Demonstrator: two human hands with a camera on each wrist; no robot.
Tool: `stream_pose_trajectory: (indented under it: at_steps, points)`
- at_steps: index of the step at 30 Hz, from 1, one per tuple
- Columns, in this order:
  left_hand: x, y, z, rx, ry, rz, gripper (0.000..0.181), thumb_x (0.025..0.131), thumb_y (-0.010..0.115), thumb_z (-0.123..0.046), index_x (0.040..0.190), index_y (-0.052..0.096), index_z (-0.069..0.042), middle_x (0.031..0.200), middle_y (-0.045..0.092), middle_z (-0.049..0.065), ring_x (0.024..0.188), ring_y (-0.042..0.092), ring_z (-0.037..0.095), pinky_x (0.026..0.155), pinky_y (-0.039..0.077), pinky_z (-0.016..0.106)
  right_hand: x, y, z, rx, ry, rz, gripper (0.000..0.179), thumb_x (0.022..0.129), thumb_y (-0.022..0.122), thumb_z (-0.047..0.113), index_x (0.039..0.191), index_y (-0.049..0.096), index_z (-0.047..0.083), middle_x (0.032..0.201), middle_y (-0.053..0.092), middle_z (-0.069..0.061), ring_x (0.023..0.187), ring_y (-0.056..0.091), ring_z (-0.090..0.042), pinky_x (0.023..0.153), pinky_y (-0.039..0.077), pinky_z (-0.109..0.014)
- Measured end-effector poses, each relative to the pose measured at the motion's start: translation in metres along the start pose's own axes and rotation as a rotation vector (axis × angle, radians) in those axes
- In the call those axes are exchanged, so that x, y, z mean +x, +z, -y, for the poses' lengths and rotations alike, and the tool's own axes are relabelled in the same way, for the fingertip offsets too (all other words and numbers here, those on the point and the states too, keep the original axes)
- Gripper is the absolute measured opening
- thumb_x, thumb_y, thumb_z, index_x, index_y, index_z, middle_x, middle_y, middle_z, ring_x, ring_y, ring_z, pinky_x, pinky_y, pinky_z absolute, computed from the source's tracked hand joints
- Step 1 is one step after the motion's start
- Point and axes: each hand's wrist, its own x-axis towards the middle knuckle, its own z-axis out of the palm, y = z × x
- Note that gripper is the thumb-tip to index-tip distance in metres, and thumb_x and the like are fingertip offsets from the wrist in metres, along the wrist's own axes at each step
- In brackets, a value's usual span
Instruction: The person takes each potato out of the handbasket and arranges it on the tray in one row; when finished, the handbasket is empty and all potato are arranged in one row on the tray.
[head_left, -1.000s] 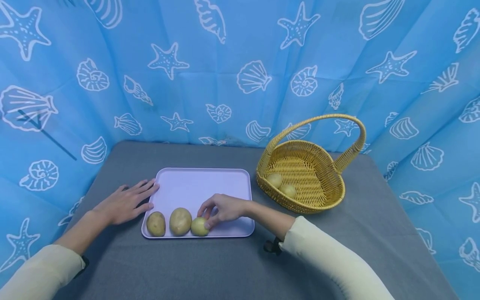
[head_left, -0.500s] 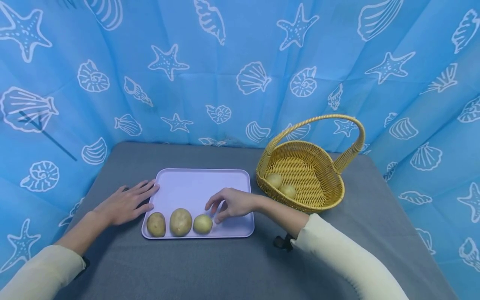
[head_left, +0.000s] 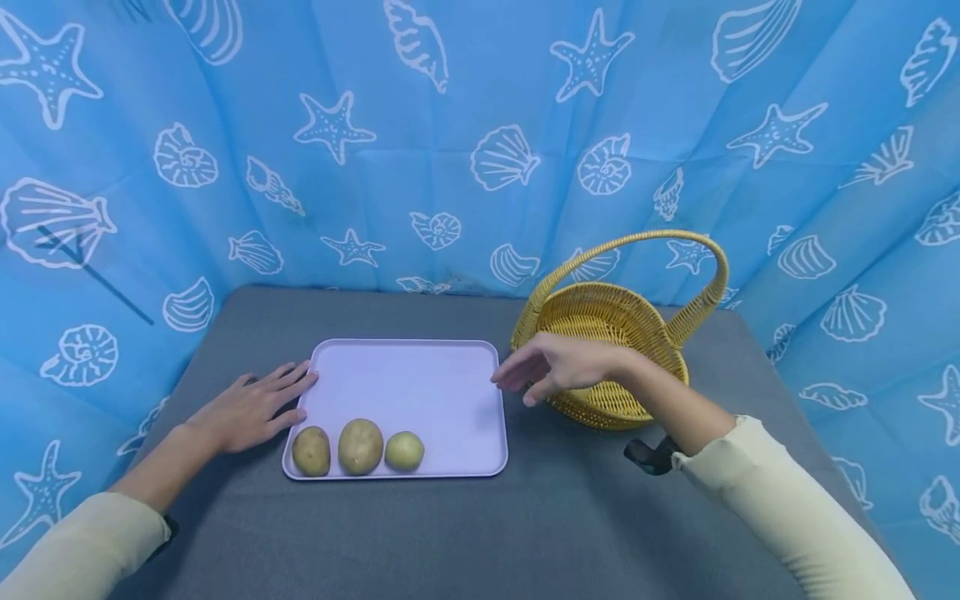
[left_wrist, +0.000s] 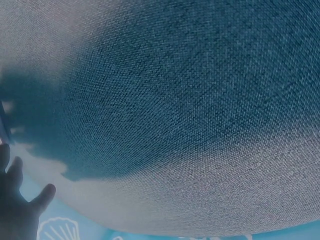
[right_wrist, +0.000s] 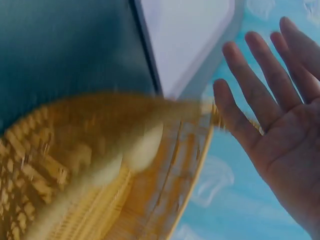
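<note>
My left hand (head_left: pixel 258 407) lies with fingers spread at the left rim of a pale lilac tray (head_left: pixel 405 375). Along the tray's near edge sit three potatoes in a row: a brownish one (head_left: pixel 311 451) in the corner, a larger one (head_left: pixel 360 447) beside it, then a smaller, yellower one (head_left: pixel 404 451). Between tray and wicker basket (head_left: pixel 651 325), my right hand (head_left: pixel 558 367) hangs in the air, holding nothing, its fingers extended in the right wrist view. It overlaps the basket's left side in the head view. Two pale potatoes (right_wrist: pixel 145 149) show inside the basket in the right wrist view.
The basket's tall arched handle (head_left: pixel 637 237) rises at the back right. A grey cloth (head_left: pixel 375 533) covers the table. Behind it hangs a blue curtain (head_left: pixel 420 183) with white shells and starfish.
My right hand has let go of the small potato at the tray's near edge, lifted and moved right to the basket. The left hand has stayed in place.
</note>
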Motion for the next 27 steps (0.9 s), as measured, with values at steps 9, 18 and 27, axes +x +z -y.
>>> stream_pose_trajectory:
  at_steps: [9,18,27]
  points:
    - [0.0,0.001,0.0,-0.005,-0.003,0.0,0.065,0.102,0.05,-0.047,0.153,0.038,-0.008,0.157,0.035,0.021,0.143,0.029,0.046,0.103,0.026,0.076,-0.044,-0.04,-0.037,0.136,0.089,0.0,0.052,0.089,0.073,0.005,0.136,0.055,-0.007,0.136,0.058,-0.024,0.127,0.055,-0.04,0.104,0.046,-0.045]
    - [0.0,0.001,0.0,-0.008,-0.003,-0.004,0.064,0.102,0.05,-0.046,0.153,0.038,-0.008,0.157,0.035,0.021,0.143,0.029,0.046,0.104,0.025,0.075,-0.056,-0.054,-0.065,0.118,0.216,0.006,0.053,0.091,0.07,0.005,0.138,0.051,-0.009,0.141,0.052,-0.026,0.132,0.049,-0.042,0.109,0.039,-0.047]
    - [0.0,0.001,0.0,0.0,0.004,-0.011,0.064,0.102,0.05,-0.046,0.153,0.039,-0.008,0.156,0.035,0.022,0.143,0.03,0.046,0.104,0.026,0.075,-0.051,-0.058,-0.08,0.109,0.315,-0.011,0.047,0.091,0.07,0.005,0.135,0.057,-0.005,0.139,0.056,-0.021,0.131,0.051,-0.04,0.108,0.042,-0.045]
